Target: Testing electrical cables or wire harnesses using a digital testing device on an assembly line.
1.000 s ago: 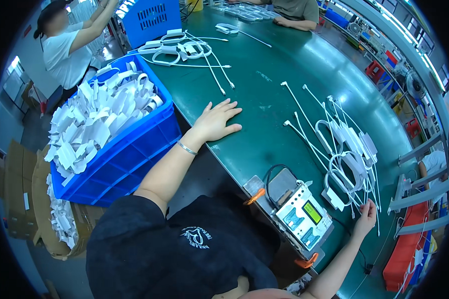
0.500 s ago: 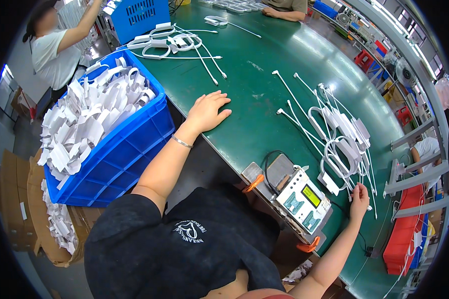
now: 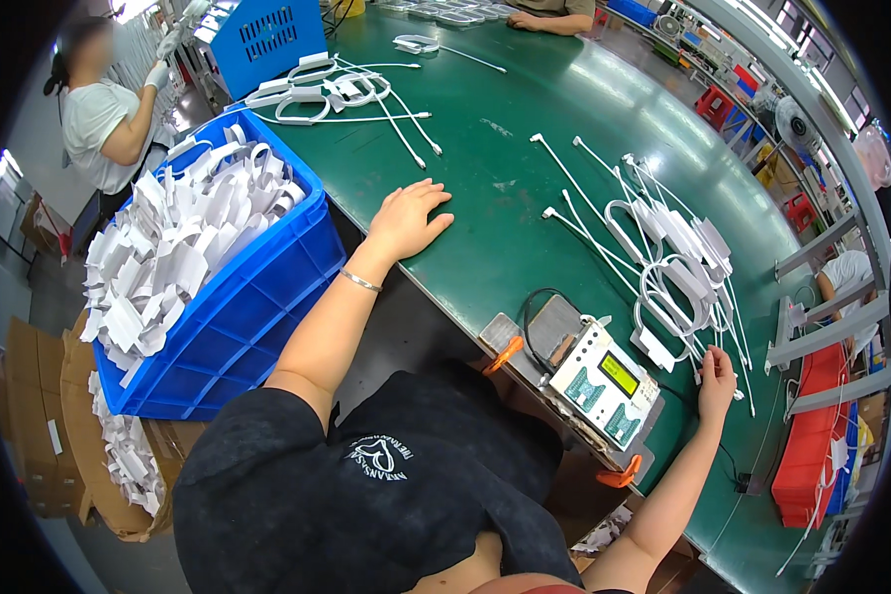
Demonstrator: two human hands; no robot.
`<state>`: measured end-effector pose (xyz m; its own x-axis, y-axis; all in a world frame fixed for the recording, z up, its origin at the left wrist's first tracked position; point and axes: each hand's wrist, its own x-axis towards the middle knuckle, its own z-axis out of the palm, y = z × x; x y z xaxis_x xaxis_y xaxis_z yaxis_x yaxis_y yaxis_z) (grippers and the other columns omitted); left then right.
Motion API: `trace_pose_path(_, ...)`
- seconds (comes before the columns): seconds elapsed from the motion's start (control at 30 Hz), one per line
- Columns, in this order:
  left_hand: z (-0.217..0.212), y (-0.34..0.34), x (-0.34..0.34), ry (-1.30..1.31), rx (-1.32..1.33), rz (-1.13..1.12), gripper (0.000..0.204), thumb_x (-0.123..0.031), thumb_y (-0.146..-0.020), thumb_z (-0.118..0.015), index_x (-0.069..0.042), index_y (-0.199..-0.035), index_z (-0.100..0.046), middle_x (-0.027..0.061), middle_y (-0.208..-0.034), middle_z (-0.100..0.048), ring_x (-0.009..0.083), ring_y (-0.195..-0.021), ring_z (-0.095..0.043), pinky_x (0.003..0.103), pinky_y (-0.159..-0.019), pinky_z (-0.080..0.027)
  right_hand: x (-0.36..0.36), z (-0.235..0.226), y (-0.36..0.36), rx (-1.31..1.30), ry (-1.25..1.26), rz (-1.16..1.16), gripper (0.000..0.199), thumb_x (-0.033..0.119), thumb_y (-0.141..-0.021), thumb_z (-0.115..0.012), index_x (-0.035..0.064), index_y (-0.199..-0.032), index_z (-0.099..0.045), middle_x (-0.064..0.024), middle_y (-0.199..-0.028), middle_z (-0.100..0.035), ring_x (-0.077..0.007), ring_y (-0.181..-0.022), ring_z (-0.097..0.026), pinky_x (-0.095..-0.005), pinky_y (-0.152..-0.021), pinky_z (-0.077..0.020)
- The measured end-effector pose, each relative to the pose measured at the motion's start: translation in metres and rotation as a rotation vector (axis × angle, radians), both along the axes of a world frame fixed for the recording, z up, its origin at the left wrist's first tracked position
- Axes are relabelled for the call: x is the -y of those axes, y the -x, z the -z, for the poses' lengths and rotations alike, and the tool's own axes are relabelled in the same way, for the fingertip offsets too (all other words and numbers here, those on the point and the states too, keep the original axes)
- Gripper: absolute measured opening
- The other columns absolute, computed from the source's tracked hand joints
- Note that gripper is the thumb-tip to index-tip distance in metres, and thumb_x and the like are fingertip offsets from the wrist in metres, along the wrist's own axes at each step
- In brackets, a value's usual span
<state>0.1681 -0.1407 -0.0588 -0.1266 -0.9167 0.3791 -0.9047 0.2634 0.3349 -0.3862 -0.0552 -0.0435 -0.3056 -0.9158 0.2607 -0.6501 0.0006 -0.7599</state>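
Observation:
My left hand [image 3: 409, 220] lies palm down near the edge of the green table [image 3: 475, 267], its fingers stretched out and holding nothing. At the right, my right hand [image 3: 718, 384] has its fingers curled together at the lower ends of a bunch of white cables [image 3: 678, 287]. A cable end pokes out beside that hand, and its fingers seem closed on this cable; the exact grip is partly hidden. The cables are coiled, with white paper sleeves around them. Between my arms sits a white tester box [image 3: 604, 391] with a lit yellow-green display.
Left of me stands a blue crate [image 3: 238, 307] heaped with white paper wraps. More coiled cables [image 3: 327, 89] lie at the far left, near a blue machine [image 3: 267, 40]. Orange clamps [image 3: 619, 472] grip the table edge. Red bins [image 3: 807, 445] are at the right; other people work nearby.
The view has shifted slightly. My right hand stays at the cable ends, its fingers slightly more upright. My left hand rests as before. The person at the far left has lowered an arm.

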Motion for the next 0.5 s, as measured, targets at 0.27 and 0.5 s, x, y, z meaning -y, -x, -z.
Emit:
trace_pose_path(0.27, -0.0018, -0.0009, -0.0004, 0.001, -0.003, -0.01, 0.038, -0.032, -0.086, -0.057, -0.01, -0.117, -0.059, 0.0084, -0.129, -0.053, 0.0244, -0.127, -0.041, 0.042, -0.104, -0.033, 0.0036, -0.0045, -0.002, -0.035, -0.015, -0.035, 0.027, 0.022, -0.092, -0.056, 0.0008, -0.109, -0.06, -0.0002, -0.079, -0.057, -0.007, -0.067, -0.05, -0.0212, -0.061, -0.0423)
trace_pose_path(0.5, -0.0064, -0.0011, 0.0027, 0.05, -0.036, 0.042, 0.037, -0.031, -0.083, -0.059, -0.009, -0.113, -0.061, 0.012, -0.127, -0.053, 0.0282, -0.122, -0.045, 0.041, -0.101, -0.036, -0.0019, -0.0038, -0.0031, -0.005, 0.017, -0.026, 0.025, 0.019, -0.091, -0.057, 0.0004, -0.106, -0.061, -0.0018, -0.079, -0.058, -0.008, -0.069, -0.051, -0.022, -0.062, -0.0435)
